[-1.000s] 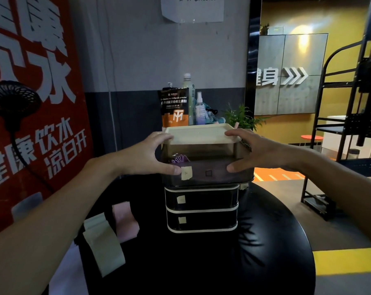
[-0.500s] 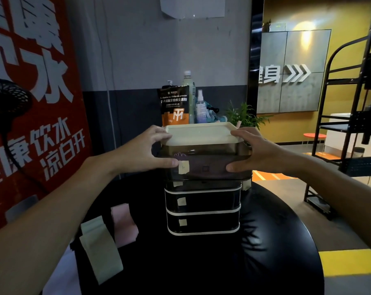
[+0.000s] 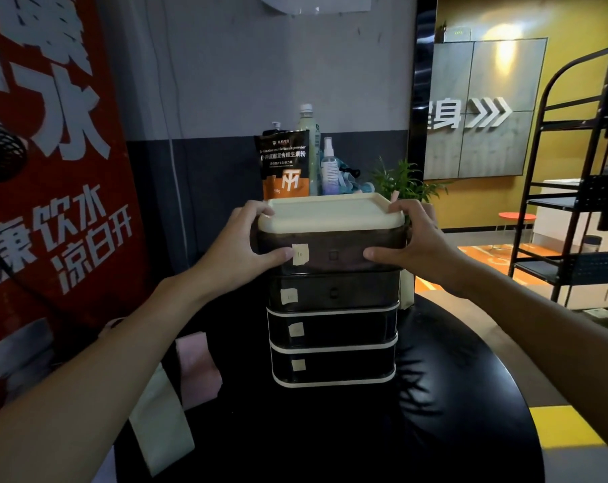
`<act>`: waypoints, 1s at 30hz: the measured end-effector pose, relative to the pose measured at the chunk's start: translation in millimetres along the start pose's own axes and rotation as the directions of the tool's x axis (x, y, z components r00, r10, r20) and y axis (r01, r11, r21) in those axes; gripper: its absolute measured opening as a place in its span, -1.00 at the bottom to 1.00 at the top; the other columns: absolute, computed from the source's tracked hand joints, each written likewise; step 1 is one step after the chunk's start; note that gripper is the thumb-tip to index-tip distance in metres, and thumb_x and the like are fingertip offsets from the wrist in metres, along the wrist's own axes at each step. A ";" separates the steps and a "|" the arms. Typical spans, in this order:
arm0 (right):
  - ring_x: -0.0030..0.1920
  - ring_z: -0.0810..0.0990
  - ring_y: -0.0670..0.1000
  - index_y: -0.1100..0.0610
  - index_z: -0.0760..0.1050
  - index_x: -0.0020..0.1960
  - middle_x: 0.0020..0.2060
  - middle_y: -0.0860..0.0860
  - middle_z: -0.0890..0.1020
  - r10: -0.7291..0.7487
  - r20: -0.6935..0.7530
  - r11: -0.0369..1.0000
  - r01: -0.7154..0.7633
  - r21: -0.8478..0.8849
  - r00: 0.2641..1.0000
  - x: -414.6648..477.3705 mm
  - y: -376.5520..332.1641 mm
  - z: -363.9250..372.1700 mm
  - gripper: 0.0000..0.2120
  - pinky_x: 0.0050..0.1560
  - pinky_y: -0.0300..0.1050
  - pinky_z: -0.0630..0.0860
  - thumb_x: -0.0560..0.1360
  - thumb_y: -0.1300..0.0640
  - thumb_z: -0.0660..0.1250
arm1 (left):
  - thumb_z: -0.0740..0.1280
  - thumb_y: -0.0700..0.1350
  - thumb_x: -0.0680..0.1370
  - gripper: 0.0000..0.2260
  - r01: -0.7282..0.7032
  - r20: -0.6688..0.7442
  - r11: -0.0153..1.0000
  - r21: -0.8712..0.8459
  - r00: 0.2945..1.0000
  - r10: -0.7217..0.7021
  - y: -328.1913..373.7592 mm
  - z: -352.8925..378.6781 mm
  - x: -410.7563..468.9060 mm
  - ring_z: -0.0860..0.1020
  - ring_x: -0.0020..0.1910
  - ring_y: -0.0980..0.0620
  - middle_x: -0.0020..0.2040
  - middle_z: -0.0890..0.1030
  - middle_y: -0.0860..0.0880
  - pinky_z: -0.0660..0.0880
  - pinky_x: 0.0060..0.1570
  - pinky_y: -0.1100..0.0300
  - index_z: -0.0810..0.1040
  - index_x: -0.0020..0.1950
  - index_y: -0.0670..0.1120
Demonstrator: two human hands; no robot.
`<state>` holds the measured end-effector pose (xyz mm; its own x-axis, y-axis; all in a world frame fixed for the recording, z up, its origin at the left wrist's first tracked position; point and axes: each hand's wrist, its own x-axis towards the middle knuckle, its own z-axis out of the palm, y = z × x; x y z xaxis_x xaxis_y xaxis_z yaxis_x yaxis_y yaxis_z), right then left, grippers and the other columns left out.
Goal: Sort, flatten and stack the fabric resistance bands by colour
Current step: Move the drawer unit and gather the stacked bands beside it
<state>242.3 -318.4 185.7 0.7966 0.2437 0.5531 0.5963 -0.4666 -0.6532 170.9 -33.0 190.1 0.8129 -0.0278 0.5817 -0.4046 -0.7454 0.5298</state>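
A dark translucent top box (image 3: 334, 251) with a cream lid (image 3: 330, 212) sits on a stack of dark drawers (image 3: 332, 329) on the round black table (image 3: 435, 430). My left hand (image 3: 241, 247) grips the box's left end, thumb on its front by a paper label. My right hand (image 3: 414, 242) grips its right end, thumb on the front. A pale green fabric band (image 3: 161, 416) and a pink fabric band (image 3: 198, 367) lie flat on the table at the left. The box's contents are hidden.
Behind the stack stand a black-and-orange pouch (image 3: 285, 165), a tall bottle (image 3: 309, 134), a spray bottle (image 3: 328, 169) and a green plant (image 3: 400, 181). A red banner (image 3: 51, 169) fills the left. A black metal rack (image 3: 574, 190) stands at the right.
The top box, held in both hands, has come down and forward onto the drawer stack; the purple band seen through its wall earlier no longer shows.
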 end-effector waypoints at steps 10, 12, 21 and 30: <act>0.23 0.43 0.12 -0.10 0.27 0.26 0.19 -0.05 0.28 0.003 -0.081 0.997 0.003 0.073 0.997 5.5 14.4 14.1 -0.33 0.21 0.18 0.52 0.30 0.01 0.58 | 0.52 0.00 0.45 -0.42 0.002 -0.146 0.999 0.037 0.989 0.004 -5.1 12.1 2.9 0.34 0.27 0.15 0.30 0.32 0.09 0.30 0.03 0.47 0.39 0.40 -0.04; 0.23 0.43 0.12 -0.09 0.27 0.29 0.20 -0.05 0.29 -0.005 -0.098 0.998 0.011 0.057 0.995 6.1 15.4 15.7 -0.31 0.22 0.18 0.51 0.30 0.00 0.58 | 0.52 -0.01 0.45 -0.43 0.003 -0.158 0.999 0.048 0.987 0.005 -6.4 13.4 4.4 0.33 0.26 0.16 0.30 0.32 0.11 0.29 0.02 0.48 0.39 0.39 -0.04; 0.32 0.35 0.06 -0.06 0.17 0.46 0.32 -0.02 0.28 0.027 -0.017 0.999 -0.026 0.026 1.000 -3.8 5.3 9.2 -0.16 0.34 0.14 0.41 0.34 -0.01 0.57 | 0.51 -0.09 0.48 -0.37 0.019 -0.046 0.998 -0.058 0.999 -0.022 -11.6 4.7 -1.6 0.44 0.35 0.03 0.38 0.33 0.13 0.44 0.33 0.05 0.27 0.45 0.02; 0.19 0.38 0.00 0.03 0.31 0.35 0.18 -0.03 0.33 -0.107 -0.083 0.993 0.104 -0.048 0.991 -61.8 -18.0 25.8 -0.34 0.26 -0.01 0.42 0.36 0.03 0.55 | 0.46 -0.13 0.52 -0.74 0.132 0.161 0.991 0.013 0.978 -0.133 -47.1 -38.4 -60.5 0.60 0.05 0.22 0.06 0.63 0.06 0.51 0.08 0.22 0.52 0.13 0.13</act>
<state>184.8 -303.1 149.9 0.7171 0.2209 0.6610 0.6702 -0.4788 -0.5671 124.8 29.4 153.7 0.9163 -0.0358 0.3989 -0.2881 -0.7509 0.5943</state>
